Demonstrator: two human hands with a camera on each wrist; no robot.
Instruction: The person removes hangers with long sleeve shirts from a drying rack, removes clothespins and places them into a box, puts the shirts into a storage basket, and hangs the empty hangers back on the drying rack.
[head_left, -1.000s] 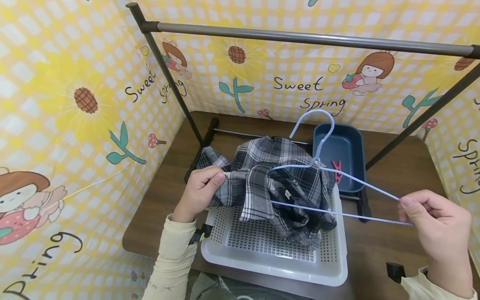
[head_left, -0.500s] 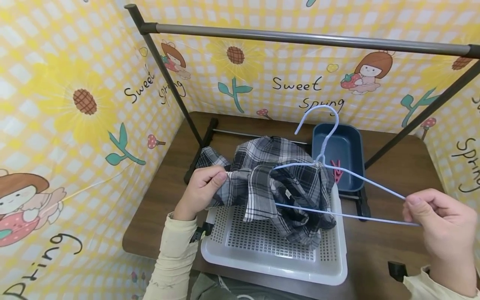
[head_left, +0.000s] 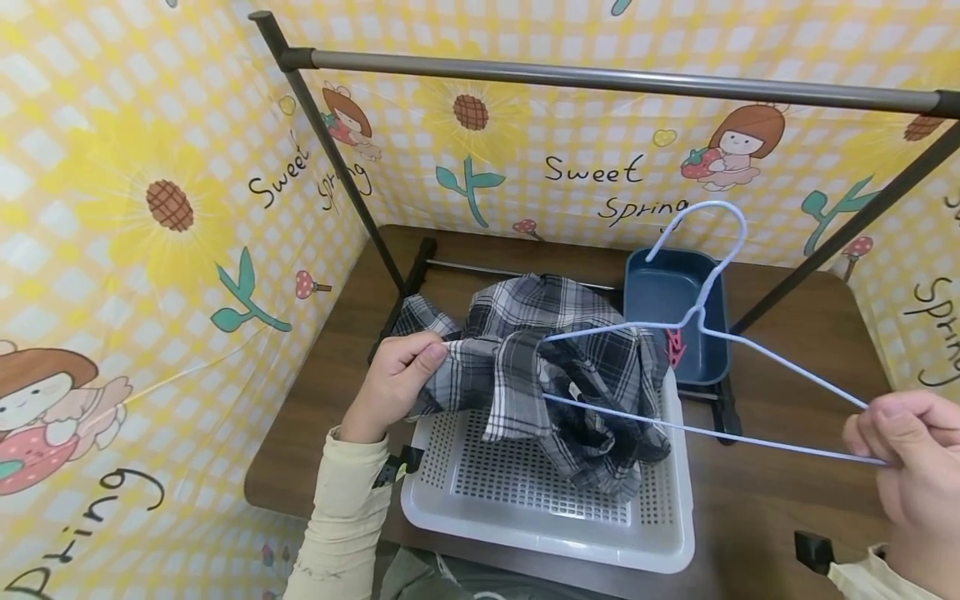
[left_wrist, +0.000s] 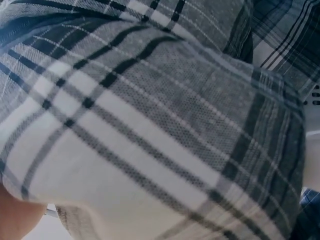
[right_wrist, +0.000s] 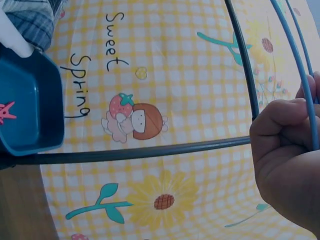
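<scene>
A black, grey and white plaid shirt [head_left: 517,383] lies bunched over the white basket, its cloth filling most of the left wrist view. My left hand [head_left: 393,379] pinches an edge of it between thumb and fingers. The pale blue wire hanger [head_left: 706,293] has its left end under the shirt's cloth, so that end is hidden. Its hook points up and away from me, and its right half is bare. At the hanger's right corner, my right hand [head_left: 918,454] grips the wire, which also shows in the right wrist view.
Beneath the shirt is the perforated white basket [head_left: 547,542]. A dark blue bin [head_left: 667,283] with a red clothespin [head_left: 675,348] stands behind to the right. The clothes rack's bar [head_left: 600,75] crosses overhead, its feet on the brown table [head_left: 315,433].
My right hand and the hanger have moved to the right, and the hook now stands in front of the blue bin. My left hand has stayed nearly in place on the shirt.
</scene>
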